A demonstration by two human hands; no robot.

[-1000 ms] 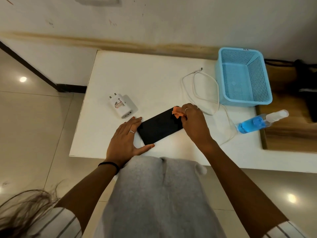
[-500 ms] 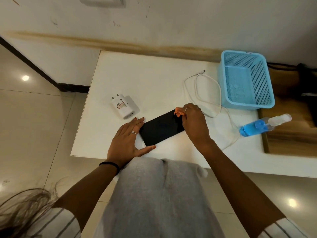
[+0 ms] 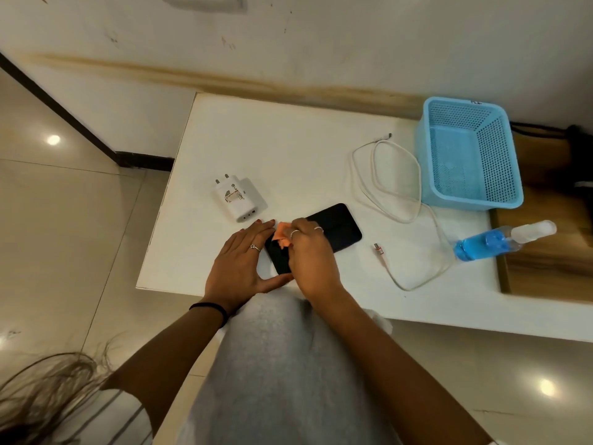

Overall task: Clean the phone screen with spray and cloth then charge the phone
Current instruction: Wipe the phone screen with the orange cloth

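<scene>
1. The right hand (image 3: pixel 308 252) covers the middle and near part of the black phone (image 3: pixel 337 226), so only the phone's far right end and a dark strip at its near left end show.
2. The orange cloth (image 3: pixel 282 236) is mostly hidden under the right hand's fingers; a crumpled corner sticks out on the left side, lying on the screen.
3. The spray bottle (image 3: pixel 500 240), with blue liquid and a clear cap, is blurred, and any label on it cannot be made out. It lies on its side at the right edge of the white table (image 3: pixel 288 149).
4. The right hand's fingers are curled and pinch the cloth, pressing it down on the phone's left part. Two rings show on that hand.
5. The left hand (image 3: pixel 239 266) lies flat on the table just left of the phone, fingers straight and together, thumb spread along the phone's near corner, holding nothing but bracing the phone. It wears a ring, and a black band sits on the wrist.
6. The phone lies flat and slanted near the table's front edge, between the white charger adapter (image 3: pixel 239 200) and the white charging cable (image 3: pixel 385 178).
7. The adapter carries printed lettering and a reddish mark, too small to read.
8. A light blue perforated basket (image 3: pixel 468 155) stands behind the bottle; a small dark mark on its far rim is illegible.
</scene>
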